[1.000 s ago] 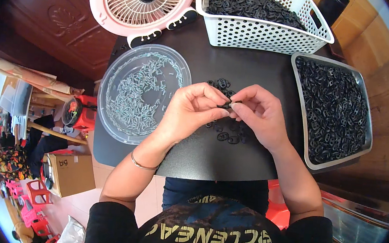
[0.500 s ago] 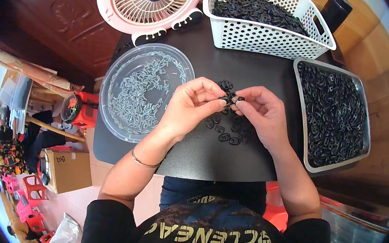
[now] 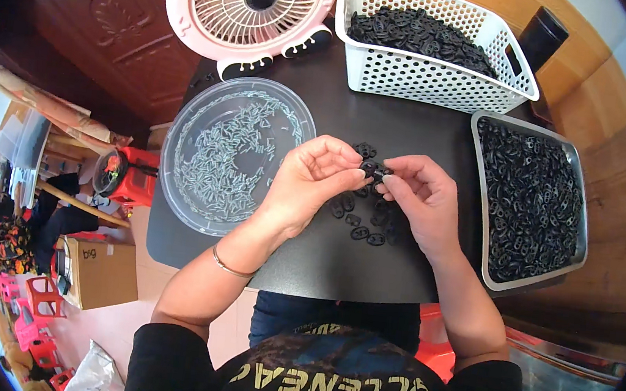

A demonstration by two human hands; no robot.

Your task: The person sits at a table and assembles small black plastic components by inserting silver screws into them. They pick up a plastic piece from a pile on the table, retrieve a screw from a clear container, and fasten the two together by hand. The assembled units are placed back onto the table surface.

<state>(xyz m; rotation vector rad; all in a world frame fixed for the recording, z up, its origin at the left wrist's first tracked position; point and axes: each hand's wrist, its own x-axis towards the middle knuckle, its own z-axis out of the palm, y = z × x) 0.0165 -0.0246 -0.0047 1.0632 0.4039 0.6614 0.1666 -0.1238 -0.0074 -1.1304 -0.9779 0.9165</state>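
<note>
Over the middle of the table, my left hand [image 3: 310, 184] and my right hand [image 3: 421, 199] meet fingertip to fingertip. Both are closed in a pinch on a small black oval piece [image 3: 374, 171] with holes, and the fingers partly cover it. Whether it is one piece or two joined together I cannot tell. Just beyond the fingertips lie more black oval pieces [image 3: 364, 150]. Loose black pieces [image 3: 359, 232] are also scattered on the table beneath and between the hands. To the left, short metal pins [image 3: 226, 152] fill much of a clear round tub [image 3: 169, 180].
A metal tray [image 3: 486, 236] heaped with black oval pieces stands at the right. Behind it are a white perforated basket [image 3: 431, 86] of black pieces and a dark cylinder [image 3: 542, 38]. At the back left is a pink fan [image 3: 207, 39]. A cardboard box [image 3: 103, 273] sits on the floor.
The black piece has come into fuller view between my fingertips, and my right fingers have shifted slightly. The whole view has moved a little, so the table sits lower in it.
</note>
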